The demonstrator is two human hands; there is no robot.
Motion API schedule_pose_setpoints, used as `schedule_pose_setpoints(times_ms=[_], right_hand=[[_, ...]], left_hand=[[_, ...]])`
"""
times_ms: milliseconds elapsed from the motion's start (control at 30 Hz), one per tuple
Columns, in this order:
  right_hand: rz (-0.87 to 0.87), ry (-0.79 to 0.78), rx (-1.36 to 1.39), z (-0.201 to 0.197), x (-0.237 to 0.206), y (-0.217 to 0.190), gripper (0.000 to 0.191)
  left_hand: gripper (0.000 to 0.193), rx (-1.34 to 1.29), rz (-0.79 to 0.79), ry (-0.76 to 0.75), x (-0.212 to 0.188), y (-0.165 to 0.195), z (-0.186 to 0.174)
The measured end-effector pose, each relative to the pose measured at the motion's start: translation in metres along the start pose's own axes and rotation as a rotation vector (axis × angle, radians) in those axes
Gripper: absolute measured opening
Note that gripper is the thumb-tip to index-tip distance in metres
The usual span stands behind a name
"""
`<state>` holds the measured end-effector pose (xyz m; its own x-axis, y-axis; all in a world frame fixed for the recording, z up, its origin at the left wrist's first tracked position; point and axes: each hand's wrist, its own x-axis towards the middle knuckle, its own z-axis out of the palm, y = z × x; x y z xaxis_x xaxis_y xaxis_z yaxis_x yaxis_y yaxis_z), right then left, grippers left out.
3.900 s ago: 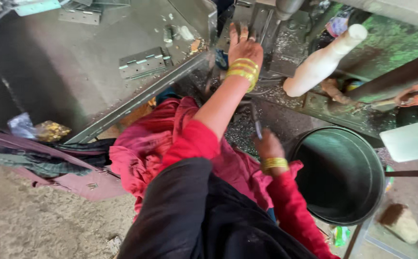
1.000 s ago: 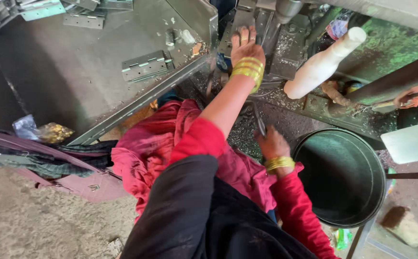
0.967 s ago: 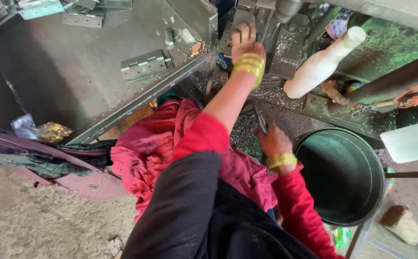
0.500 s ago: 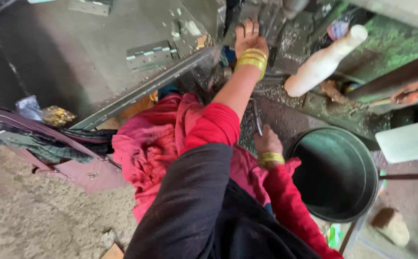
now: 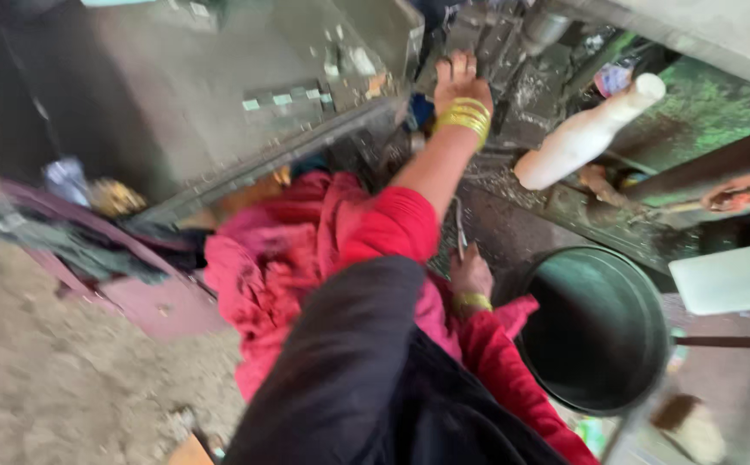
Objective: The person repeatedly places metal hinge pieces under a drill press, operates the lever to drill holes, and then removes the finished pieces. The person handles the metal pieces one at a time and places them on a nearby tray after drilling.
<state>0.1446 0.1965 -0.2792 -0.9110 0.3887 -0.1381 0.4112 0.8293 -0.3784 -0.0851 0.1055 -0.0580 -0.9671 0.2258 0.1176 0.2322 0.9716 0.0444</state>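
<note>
My left hand [image 5: 459,79], with yellow bangles on the wrist, reaches up and rests with fingers apart on the dark, greasy machine parts [image 5: 512,60] beside the grey metal table [image 5: 220,95]. Lower down, my right hand [image 5: 471,274], also with a bangle, is closed around a thin metal tool [image 5: 459,228] that points upward. It is just left of the rim of a dark round bucket [image 5: 603,331]. Red sleeves and a black garment cover my arms and body. The picture is blurred.
A white bottle-shaped object [image 5: 586,133] lies on the green, chip-strewn machine bed [image 5: 710,120]. Small metal hinges [image 5: 284,96] sit on the grey table. A red cloth [image 5: 280,258], a maroon strip [image 5: 134,284] and a dusty floor [image 5: 56,379] are at left.
The view has shifted and blurred. My left hand stays on the machine. My right hand with the tool has dropped slightly toward the bucket's rim.
</note>
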Motion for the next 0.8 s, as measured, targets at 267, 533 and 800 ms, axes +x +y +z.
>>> schedule_pose_setpoints(times_ms=[267,533,800], right_hand=[[-0.417,0.496,0.061,-0.068,0.003,-0.005,0.068],[-0.559,0.572,0.308,-0.184,0.008,-0.072,0.029],[-0.461,0.533,0.195,-0.204,-0.008,-0.099,0.023]], left_hand=[[0.039,-0.297,0.062,0.508,-0.056,-0.145,0.029],[0.077,-0.091,-0.258,0.048,-0.084,-0.309,0.024],[0.068,-0.309,-0.324,-0.062,-0.082,-0.311,0.011]])
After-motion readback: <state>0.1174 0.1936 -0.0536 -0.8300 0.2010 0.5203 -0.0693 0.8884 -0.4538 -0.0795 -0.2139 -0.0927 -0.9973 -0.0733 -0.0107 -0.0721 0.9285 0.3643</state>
